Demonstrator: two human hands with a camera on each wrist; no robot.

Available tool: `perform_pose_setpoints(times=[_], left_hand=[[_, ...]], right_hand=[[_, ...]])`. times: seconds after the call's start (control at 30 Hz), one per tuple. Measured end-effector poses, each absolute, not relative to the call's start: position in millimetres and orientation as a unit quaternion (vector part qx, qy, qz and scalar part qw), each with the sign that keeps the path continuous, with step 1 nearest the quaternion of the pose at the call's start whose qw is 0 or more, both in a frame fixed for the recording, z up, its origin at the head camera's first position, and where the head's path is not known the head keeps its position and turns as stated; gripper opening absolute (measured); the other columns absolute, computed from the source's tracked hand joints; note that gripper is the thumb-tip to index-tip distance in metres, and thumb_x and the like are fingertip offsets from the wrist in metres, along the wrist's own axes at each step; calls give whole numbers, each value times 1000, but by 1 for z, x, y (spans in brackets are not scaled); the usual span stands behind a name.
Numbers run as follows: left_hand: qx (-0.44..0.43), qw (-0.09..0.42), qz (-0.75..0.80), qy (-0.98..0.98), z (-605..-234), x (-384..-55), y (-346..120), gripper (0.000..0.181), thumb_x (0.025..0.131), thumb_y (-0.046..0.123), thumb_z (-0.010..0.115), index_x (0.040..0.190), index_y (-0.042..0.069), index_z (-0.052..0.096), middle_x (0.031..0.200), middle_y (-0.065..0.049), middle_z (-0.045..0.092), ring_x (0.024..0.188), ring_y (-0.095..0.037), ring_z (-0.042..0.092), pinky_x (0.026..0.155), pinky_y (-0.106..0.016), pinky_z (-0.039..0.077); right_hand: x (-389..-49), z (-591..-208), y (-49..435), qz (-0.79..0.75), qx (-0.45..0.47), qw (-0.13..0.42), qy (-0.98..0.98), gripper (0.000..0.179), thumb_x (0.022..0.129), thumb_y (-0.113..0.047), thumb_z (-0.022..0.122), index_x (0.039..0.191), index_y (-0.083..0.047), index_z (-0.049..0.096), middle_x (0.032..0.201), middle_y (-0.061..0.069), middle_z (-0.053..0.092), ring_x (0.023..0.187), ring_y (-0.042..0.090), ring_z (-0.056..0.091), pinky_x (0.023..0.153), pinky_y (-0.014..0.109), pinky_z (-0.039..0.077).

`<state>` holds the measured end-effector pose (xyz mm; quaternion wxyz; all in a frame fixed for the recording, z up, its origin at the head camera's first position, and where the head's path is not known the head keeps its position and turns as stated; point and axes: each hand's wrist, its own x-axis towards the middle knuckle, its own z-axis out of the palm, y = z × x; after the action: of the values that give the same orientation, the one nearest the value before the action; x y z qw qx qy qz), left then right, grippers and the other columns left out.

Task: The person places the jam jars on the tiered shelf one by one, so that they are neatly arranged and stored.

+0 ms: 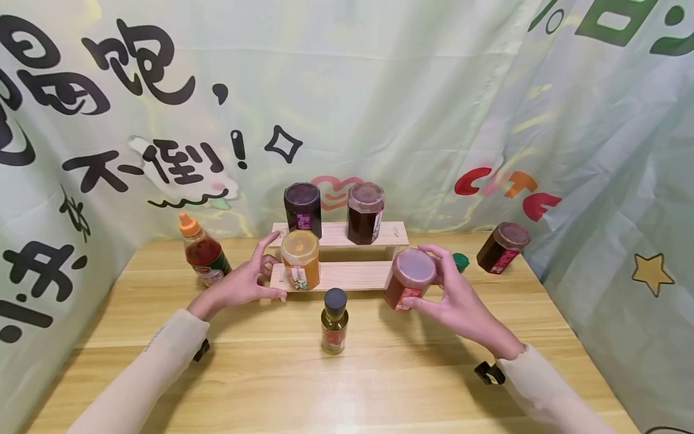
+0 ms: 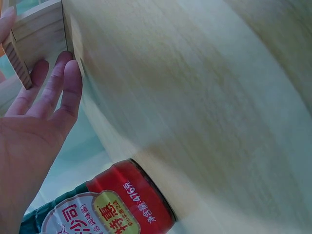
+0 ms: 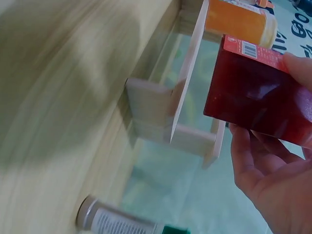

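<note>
My right hand [image 1: 461,304] grips a dark red jar [image 1: 406,283] with a translucent lid, thumb on its red label. This jar is off the table, by the right end of the low tier of a two-tier wooden rack [image 1: 355,276]; its base faces the rack in the right wrist view. With thumb in front and fingers behind, my left hand [image 1: 244,283] holds the rack's left end. An orange-yellow jar [image 1: 301,265] stands on the low tier near that hand. On the upper tier are a dark purple jar [image 1: 303,208] and a dark brown jar [image 1: 365,214].
A squeeze bottle [image 1: 205,253] with an orange cap stands left of the rack. In front is a small black-capped bottle [image 1: 334,328]. A green-capped container [image 3: 122,222] stands to the right, partly hidden in the head view, with another dark jar [image 1: 501,250] beyond it.
</note>
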<state>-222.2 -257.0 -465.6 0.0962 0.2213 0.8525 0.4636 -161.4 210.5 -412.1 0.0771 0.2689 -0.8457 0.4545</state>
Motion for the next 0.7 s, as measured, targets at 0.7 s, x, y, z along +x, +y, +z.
perform_pose_setpoints(times=[0.7], left_hand=[[222, 95, 462, 853, -465, -222, -258, 133, 87, 17, 97, 174, 38, -1, 133, -19, 68, 110, -33, 71, 89, -51, 57]], right_hand=[[-197, -419, 131, 510, 280, 37, -813, 98, 84, -4, 96, 160, -16, 34, 139, 14, 62, 119, 28, 66, 100, 50, 55]])
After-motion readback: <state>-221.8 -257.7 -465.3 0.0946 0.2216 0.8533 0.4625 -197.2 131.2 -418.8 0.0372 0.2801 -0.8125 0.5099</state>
